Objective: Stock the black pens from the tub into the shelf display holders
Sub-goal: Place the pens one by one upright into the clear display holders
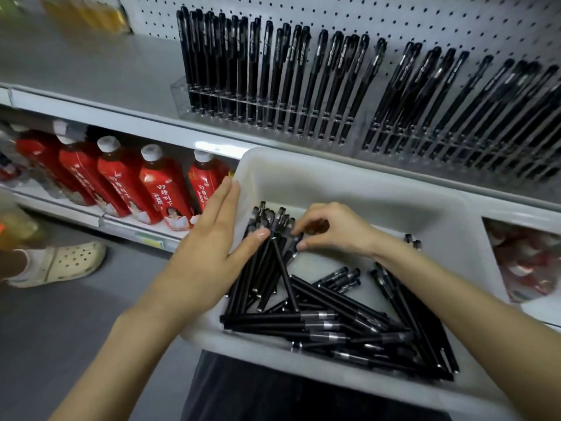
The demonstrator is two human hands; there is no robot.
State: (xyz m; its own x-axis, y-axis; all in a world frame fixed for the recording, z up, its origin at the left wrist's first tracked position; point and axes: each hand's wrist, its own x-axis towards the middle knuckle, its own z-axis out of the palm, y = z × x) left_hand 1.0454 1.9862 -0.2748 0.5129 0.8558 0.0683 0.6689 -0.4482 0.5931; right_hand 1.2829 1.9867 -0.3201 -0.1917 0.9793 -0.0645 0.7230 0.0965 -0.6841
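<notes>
Black pens (264, 268), tub (394, 189) ten o'clock: your flat left hand (212, 238) braces them while your right hand (334, 229) pinches, likely squaring a bundle

dark garment (273, 396), cream perforated clog (65, 262), perhaps theirs

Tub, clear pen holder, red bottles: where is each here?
Tub (334, 180), head view, bare inner back wall.
Clear pen holder (180, 98), head view, its bare left end wall.
Red bottles (164, 189), head view, one bottle's label.
</notes>
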